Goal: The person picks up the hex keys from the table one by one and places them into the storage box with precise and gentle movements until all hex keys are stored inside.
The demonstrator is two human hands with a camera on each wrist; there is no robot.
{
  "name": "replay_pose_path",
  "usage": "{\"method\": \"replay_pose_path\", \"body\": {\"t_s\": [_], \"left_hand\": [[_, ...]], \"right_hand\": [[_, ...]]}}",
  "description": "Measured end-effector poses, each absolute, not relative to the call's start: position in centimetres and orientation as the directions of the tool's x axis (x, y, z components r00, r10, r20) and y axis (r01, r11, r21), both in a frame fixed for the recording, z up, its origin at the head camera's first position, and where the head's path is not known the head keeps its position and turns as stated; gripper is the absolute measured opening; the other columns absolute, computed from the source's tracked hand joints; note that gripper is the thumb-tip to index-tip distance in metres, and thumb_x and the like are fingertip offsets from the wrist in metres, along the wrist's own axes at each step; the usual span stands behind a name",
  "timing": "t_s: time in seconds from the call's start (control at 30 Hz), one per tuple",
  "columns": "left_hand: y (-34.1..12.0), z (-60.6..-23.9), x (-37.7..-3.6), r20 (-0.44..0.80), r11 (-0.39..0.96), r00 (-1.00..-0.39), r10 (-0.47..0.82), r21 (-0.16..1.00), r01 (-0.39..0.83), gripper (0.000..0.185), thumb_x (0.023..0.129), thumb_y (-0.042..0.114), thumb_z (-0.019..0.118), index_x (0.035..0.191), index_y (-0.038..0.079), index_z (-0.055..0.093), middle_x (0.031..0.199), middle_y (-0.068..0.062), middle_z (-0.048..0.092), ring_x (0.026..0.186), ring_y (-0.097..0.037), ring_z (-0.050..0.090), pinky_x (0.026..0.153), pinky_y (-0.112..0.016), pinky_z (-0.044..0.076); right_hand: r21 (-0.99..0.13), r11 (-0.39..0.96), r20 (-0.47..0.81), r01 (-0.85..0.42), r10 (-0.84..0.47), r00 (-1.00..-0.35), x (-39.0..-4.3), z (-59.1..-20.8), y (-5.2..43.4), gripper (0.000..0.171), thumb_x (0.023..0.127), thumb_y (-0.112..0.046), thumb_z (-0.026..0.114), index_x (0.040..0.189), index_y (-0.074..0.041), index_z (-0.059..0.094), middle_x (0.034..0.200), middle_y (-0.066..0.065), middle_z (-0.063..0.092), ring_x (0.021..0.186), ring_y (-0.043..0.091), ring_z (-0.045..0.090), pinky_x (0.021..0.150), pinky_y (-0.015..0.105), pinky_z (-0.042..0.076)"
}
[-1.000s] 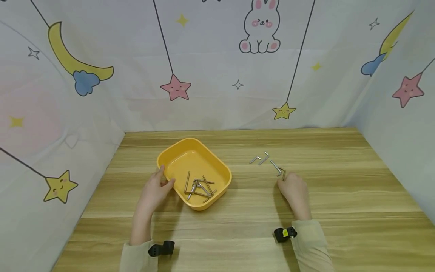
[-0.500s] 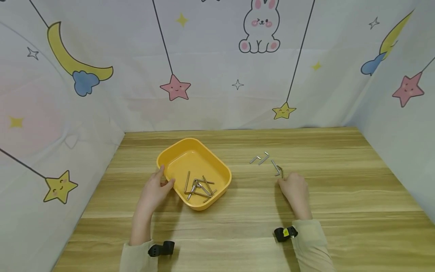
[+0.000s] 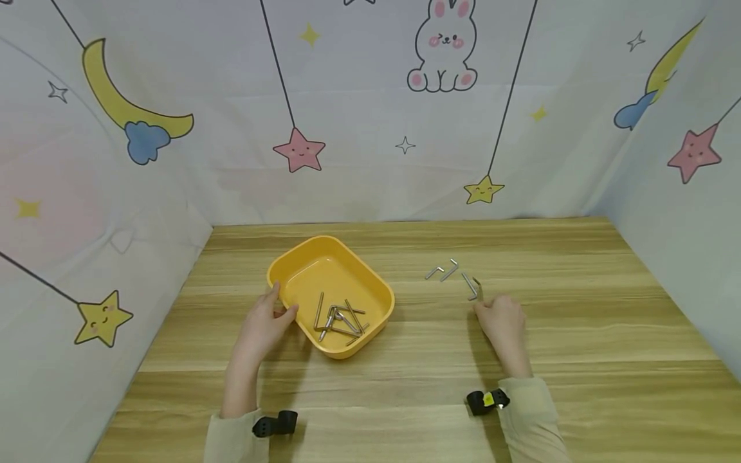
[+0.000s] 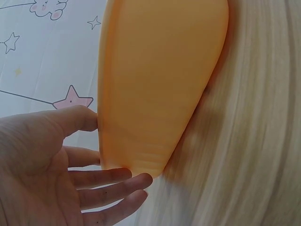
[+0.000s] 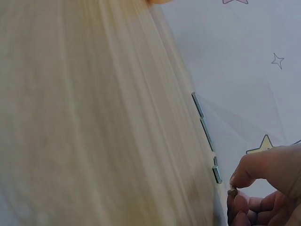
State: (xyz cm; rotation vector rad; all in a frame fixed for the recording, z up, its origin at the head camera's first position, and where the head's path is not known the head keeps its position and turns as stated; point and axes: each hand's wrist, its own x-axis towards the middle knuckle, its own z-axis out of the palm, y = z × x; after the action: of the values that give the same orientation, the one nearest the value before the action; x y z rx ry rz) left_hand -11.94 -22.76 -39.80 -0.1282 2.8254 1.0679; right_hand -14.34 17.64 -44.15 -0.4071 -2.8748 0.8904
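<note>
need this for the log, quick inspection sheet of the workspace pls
surface: wooden table, light grain, level.
job's things: yellow tray left of centre with a pile of hex keys in its near corner; loose hex keys on the table to the right.
clutter: nothing seen.
hands: left hand grips the tray's near-left rim, thumb inside; right hand pinches one hex key beside the loose ones.
cables: nothing seen; black wrist straps only.
surroundings: fabric backdrop printed with stars, moons and a rabbit on three sides.
</note>
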Motion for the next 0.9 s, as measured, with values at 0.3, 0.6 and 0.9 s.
{"method": "replay_pose_path", "body": {"t_s": [0.3,0.6,0.9], "left_hand": [[-22.8,-40.0,-12.0,-0.139,0.747,-0.990,-0.035,0.654,-0.118,0.075,0.098,0.036,0.050,0.153,0.001,0.014,0.151,-0.029,0.029,0.116,-0.038,0.056,0.096,-0.053,0.047],[-22.7,-39.7,-11.9,-0.143,0.744,-0.989,-0.038,0.657,-0.124,0.073,0.098,0.033,0.050,0.153,0.001,0.015,0.151,-0.029,0.031,0.115,-0.038,0.057,0.096,-0.052,0.047],[-22.7,-39.7,-11.9,-0.141,0.741,-0.989,-0.036,0.660,-0.121,0.073,0.098,0.034,0.050,0.153,0.001,0.014,0.151,-0.028,0.031,0.114,-0.037,0.057,0.094,-0.051,0.048]], "right_hand": [[-0.605,0.775,0.077,0.183,0.286,-0.955,-14.3,-44.1,16.9,0.022,0.079,-0.018,0.059,0.077,-0.001,0.073,0.075,0.016,0.071,0.066,0.028,0.060,0.054,0.030,0.041],[-0.664,0.738,0.095,0.117,0.239,-0.966,-14.5,-44.0,15.4,0.019,0.079,-0.016,0.059,0.082,-0.001,0.069,0.076,0.014,0.070,0.070,0.026,0.062,0.058,0.027,0.042],[-0.708,0.700,0.099,0.088,0.221,-0.970,-14.6,-43.7,13.9,0.013,0.077,-0.014,0.061,0.081,-0.004,0.067,0.073,0.008,0.066,0.069,0.019,0.057,0.061,0.023,0.040]]}}
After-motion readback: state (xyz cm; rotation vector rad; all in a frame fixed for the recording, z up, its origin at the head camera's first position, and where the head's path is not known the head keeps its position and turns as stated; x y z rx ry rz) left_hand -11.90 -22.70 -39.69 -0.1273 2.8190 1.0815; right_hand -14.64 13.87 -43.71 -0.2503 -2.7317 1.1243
